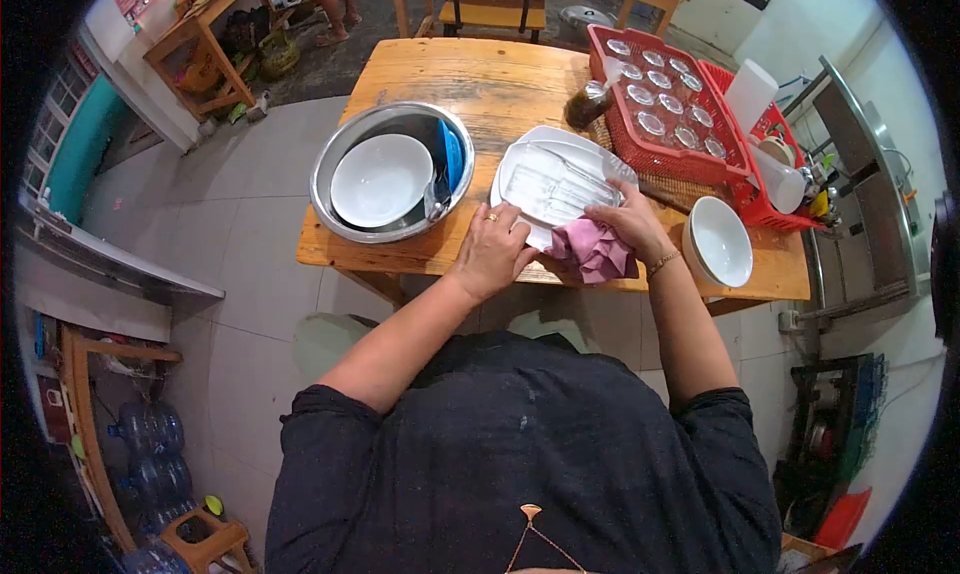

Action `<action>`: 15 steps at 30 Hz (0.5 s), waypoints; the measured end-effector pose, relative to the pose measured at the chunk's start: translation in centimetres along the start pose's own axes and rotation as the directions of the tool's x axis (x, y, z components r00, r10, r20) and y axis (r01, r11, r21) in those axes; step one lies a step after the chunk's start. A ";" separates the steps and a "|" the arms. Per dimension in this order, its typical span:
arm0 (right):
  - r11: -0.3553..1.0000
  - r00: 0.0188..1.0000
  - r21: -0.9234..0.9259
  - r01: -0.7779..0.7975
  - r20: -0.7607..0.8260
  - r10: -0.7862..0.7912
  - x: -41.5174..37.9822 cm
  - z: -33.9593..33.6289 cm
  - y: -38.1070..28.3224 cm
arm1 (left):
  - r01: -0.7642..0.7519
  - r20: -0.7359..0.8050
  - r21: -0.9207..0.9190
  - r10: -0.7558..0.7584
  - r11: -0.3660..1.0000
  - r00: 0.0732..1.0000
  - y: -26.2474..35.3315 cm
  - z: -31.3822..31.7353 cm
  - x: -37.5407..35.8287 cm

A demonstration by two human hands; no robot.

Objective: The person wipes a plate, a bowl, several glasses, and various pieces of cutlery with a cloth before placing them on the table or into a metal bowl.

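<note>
My left hand (493,249) grips the near edge of a white rectangular plate (550,184) that lies on a stack of similar plates on the wooden table (480,74). My right hand (622,224) holds a pink cloth (592,251) against the plate's near right edge. A ring shows on my left hand and a bracelet on my right wrist.
A large metal basin (345,144) at the left holds a white bowl (381,180) and a blue item. White bowls (720,242) stack at the right. Red crates (660,104) hold upturned glasses. A dark jar (588,104) stands by the crate. Chairs and another person's legs are beyond the table.
</note>
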State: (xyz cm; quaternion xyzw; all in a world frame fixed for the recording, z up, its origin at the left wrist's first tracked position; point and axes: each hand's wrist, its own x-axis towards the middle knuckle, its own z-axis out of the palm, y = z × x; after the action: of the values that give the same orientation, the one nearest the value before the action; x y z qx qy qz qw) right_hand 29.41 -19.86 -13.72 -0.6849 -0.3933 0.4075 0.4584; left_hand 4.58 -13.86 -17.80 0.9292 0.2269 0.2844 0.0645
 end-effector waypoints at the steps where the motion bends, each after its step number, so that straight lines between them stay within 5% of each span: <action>1: 1.000 1.000 0.001 0.025 -0.006 -0.025 0.0 0.2 0.1 | 0.004 -0.010 -0.032 -0.004 0.999 1.000 0.1 -0.1 -0.1; 5: 0.996 0.995 -0.011 -0.085 0.046 0.085 -0.8 0.2 -1.7 | 0.048 -0.013 -0.130 -0.050 0.990 0.999 1.0 -1.0 -0.5; 11: 0.997 0.987 -0.018 0.069 -0.146 -0.070 -2.0 -0.1 -1.9 | 0.144 0.057 -0.335 -0.133 0.931 0.989 3.0 -4.4 -0.3; 14: 0.993 0.981 0.054 0.104 -0.169 -0.094 -3.6 -0.4 -3.0 | 0.068 -0.001 -0.478 -0.077 0.876 0.997 3.0 -9.3 0.6; 15: 0.990 0.986 0.107 0.092 -0.150 -0.075 -3.8 -0.7 -2.6 | 0.168 0.039 -0.613 -0.182 0.772 0.982 3.0 -11.2 1.0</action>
State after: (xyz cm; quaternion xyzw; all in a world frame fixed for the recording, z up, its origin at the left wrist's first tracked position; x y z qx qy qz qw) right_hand 28.32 -22.82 -10.34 -0.6685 -0.3635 0.3586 0.5407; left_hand 0.22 -16.22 -7.24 0.8294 0.2084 0.3457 0.3862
